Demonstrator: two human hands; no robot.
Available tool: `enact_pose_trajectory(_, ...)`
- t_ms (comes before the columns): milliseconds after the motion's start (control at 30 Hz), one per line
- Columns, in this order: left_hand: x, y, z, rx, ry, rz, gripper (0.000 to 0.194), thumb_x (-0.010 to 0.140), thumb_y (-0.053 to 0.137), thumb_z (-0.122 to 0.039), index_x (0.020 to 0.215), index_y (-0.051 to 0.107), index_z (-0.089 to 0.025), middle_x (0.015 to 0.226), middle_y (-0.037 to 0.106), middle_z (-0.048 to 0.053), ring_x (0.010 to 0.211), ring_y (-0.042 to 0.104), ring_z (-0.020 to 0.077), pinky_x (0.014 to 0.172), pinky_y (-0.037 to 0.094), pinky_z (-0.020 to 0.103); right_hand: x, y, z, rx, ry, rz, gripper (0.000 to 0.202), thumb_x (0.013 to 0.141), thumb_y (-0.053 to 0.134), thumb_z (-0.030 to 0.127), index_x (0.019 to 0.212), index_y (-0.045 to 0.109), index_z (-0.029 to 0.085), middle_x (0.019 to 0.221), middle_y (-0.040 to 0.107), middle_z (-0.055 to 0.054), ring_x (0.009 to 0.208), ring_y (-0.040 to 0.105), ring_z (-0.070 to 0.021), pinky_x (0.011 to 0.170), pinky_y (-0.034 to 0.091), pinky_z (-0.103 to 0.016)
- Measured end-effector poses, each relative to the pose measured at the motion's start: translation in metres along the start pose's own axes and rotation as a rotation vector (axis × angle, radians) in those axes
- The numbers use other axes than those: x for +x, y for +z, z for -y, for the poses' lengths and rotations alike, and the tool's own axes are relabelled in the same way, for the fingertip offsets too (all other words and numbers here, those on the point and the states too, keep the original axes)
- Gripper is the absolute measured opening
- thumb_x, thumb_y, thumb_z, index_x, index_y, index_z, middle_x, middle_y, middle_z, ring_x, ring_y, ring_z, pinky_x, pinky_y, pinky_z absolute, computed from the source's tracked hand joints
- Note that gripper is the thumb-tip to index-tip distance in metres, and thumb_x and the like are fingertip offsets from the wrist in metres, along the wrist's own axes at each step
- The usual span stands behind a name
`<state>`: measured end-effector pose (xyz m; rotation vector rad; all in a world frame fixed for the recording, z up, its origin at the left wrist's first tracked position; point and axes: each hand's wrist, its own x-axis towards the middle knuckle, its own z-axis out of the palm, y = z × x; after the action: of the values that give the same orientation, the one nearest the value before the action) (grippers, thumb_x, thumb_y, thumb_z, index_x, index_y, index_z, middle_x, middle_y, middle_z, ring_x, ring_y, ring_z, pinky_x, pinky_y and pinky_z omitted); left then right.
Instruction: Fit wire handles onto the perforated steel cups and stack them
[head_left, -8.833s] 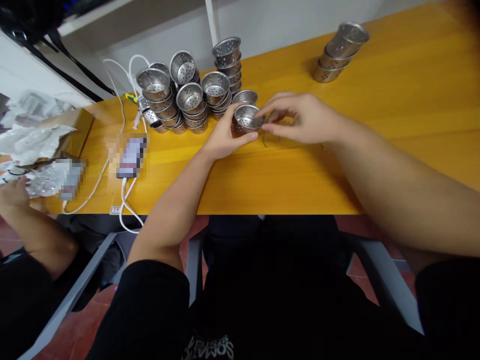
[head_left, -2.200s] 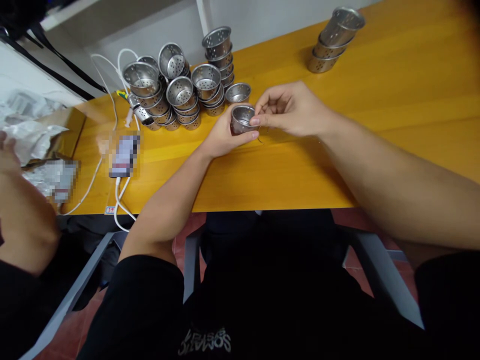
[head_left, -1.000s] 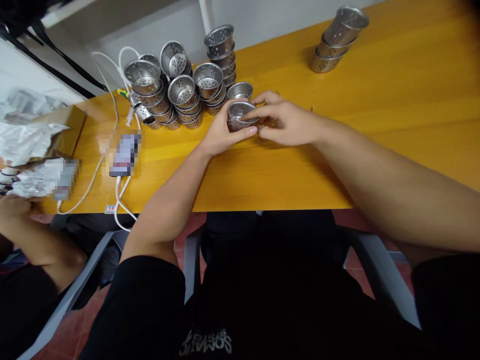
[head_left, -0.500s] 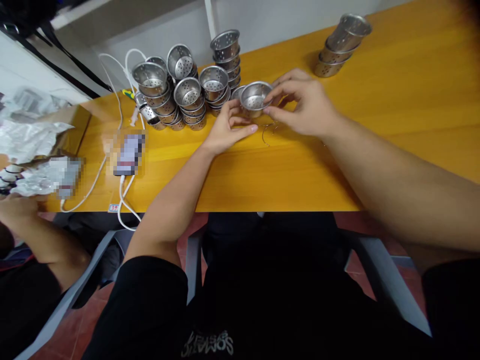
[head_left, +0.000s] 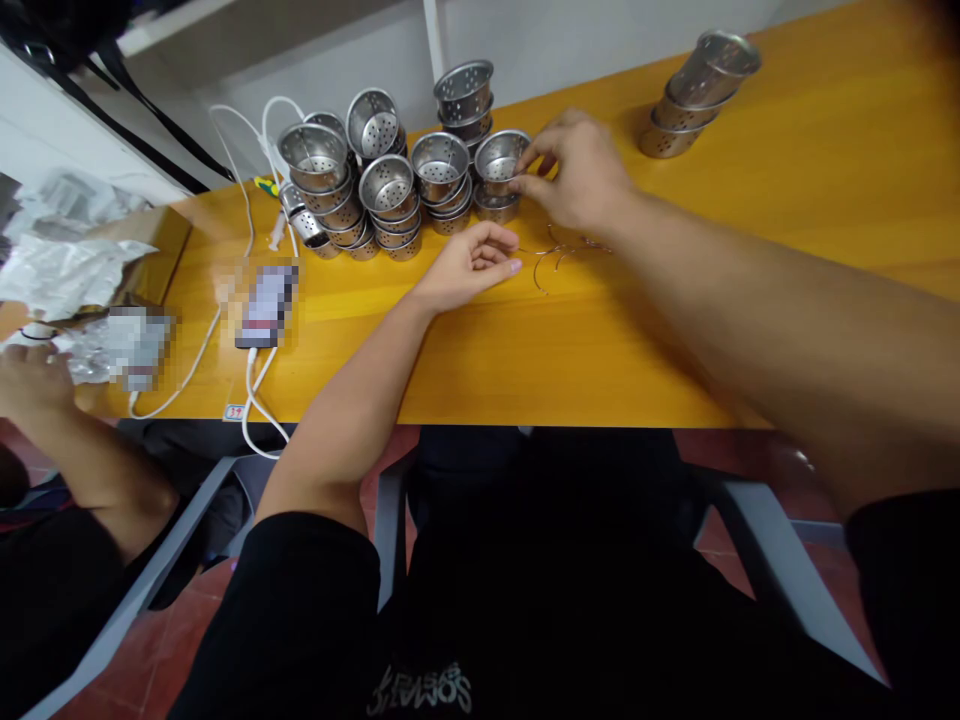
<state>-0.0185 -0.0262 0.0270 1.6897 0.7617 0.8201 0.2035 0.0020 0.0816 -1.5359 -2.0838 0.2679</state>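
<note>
With thumb and fingers my right hand (head_left: 576, 170) pinches the right rim of a perforated metal cup (head_left: 501, 160). That cup sits upright on top of another metal cup (head_left: 498, 206), at the right end of a group of stacked cups. My left hand (head_left: 472, 265) hovers just in front of the stacks, fingers loosely curled and apart, holding nothing. Thin bent wires (head_left: 559, 256) lie on the table to its right. Several stacks of the same cups, such as the front one (head_left: 388, 205), stand left of my right hand.
A leaning stack of cups (head_left: 694, 95) stands at the back right of the yellow table (head_left: 525, 370). A phone (head_left: 266, 305) with white cables lies left of my left arm. At far left, another person's hand (head_left: 34, 380) is near plastic bags (head_left: 67, 260) and a cardboard box (head_left: 172, 245).
My right hand has carried the cup back and slightly left, onto another cup. My left hand has come away from the cup and dropped a little toward me.
</note>
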Motion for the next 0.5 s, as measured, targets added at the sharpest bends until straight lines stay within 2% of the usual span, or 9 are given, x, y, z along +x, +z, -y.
enact_pose_trajectory(133, -0.001, 0.000, 0.000, -0.005, 0.004, 0.012, 0.034, 0.085, 0.087, -0.017, 0.113, 0.068, -0.014, 0.112, 0.073, 0.005, 0.091, 0.068, 0.0069, 0.090, 0.060, 0.023, 0.001, 0.008, -0.001, -0.101, 0.015, 0.084, 0.036, 0.112, 0.057, 0.060, 0.130, 0.075, 0.034, 0.144, 0.066, -0.007, 0.127, 0.059, -0.0281, 0.118, 0.048, -0.047)
enact_pose_trajectory(300, 0.000, 0.000, 0.000, -0.005, 0.007, 0.018, 0.034, 0.085, 0.086, -0.016, 0.114, 0.068, -0.014, 0.112, 0.072, 0.005, 0.091, 0.068, 0.0067, 0.088, 0.059, 0.023, -0.005, 0.009, -0.003, -0.036, -0.030, 0.066, 0.037, 0.109, 0.069, 0.047, 0.139, 0.072, 0.025, 0.141, 0.068, -0.012, 0.123, 0.064, -0.0268, 0.117, 0.049, -0.042)
enact_pose_trajectory(367, 0.000, 0.000, 0.001, 0.003, 0.000, 0.015, 0.034, 0.084, 0.086, -0.016, 0.114, 0.068, -0.014, 0.112, 0.072, 0.005, 0.092, 0.068, 0.0068, 0.089, 0.059, 0.023, -0.007, 0.002, -0.003, -0.016, -0.053, 0.022, 0.047, 0.106, 0.074, 0.045, 0.145, 0.070, 0.020, 0.138, 0.070, -0.013, 0.114, 0.067, -0.0256, 0.115, 0.051, -0.041)
enact_pose_trajectory(433, 0.000, 0.000, 0.001, 0.015, -0.003, 0.013, 0.034, 0.085, 0.086, -0.016, 0.114, 0.068, -0.014, 0.112, 0.073, 0.005, 0.092, 0.068, 0.0069, 0.090, 0.059, 0.023, -0.008, -0.010, -0.008, -0.025, -0.042, -0.044, 0.050, 0.107, 0.071, 0.043, 0.147, 0.069, 0.014, 0.138, 0.069, -0.015, 0.108, 0.069, -0.0251, 0.113, 0.051, -0.042)
enact_pose_trajectory(500, 0.000, 0.000, 0.001, 0.030, -0.001, 0.017, 0.035, 0.085, 0.086, -0.017, 0.115, 0.069, -0.014, 0.114, 0.074, 0.006, 0.094, 0.068, 0.0073, 0.091, 0.060, 0.024, -0.007, -0.028, -0.023, -0.046, 0.002, -0.152, 0.048, 0.109, 0.064, 0.038, 0.147, 0.067, 0.008, 0.145, 0.063, -0.020, 0.119, 0.068, -0.0276, 0.118, 0.047, -0.045)
